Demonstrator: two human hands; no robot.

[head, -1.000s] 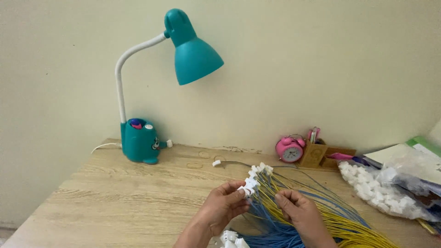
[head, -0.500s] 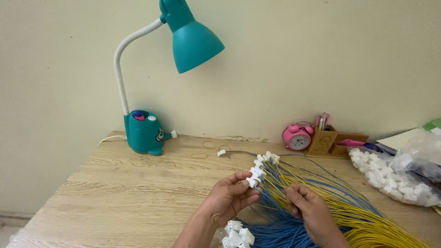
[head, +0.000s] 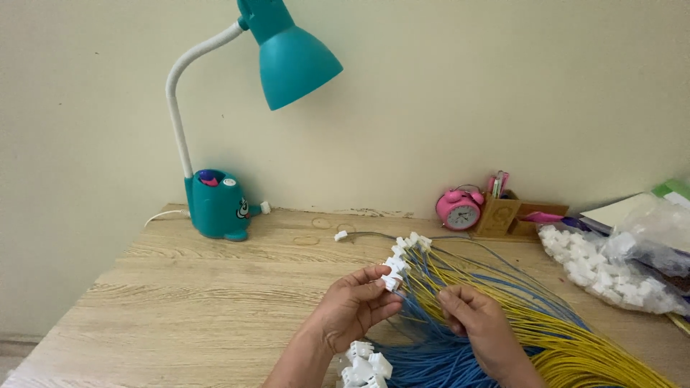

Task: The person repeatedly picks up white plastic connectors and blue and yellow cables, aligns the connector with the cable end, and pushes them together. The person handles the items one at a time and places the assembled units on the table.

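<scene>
Since half a second ago my head has been tipping down a little, so the teal lamp [head: 287, 57] is sliding up and its top is leaving the view, while both hands are staying at the wire bundle.

I am pinching a small white plug [head: 392, 282] between the thumb and fingertips of my left hand [head: 352, 309], fingers pressed together on it. My right hand [head: 474, 323] is closing loosely on the yellow and blue wires [head: 503, 316] just beside it, thumb and forefinger squeezing a few strands.

Judging by how things lie, the work is partway: a row of white plugs [head: 406, 251] is already sitting on wire ends fanned across the desk [head: 180, 302], more fitted ones [head: 363, 363] are lying near my wrist, and a heap of loose white plugs [head: 596, 262] is waiting at the right.
</scene>
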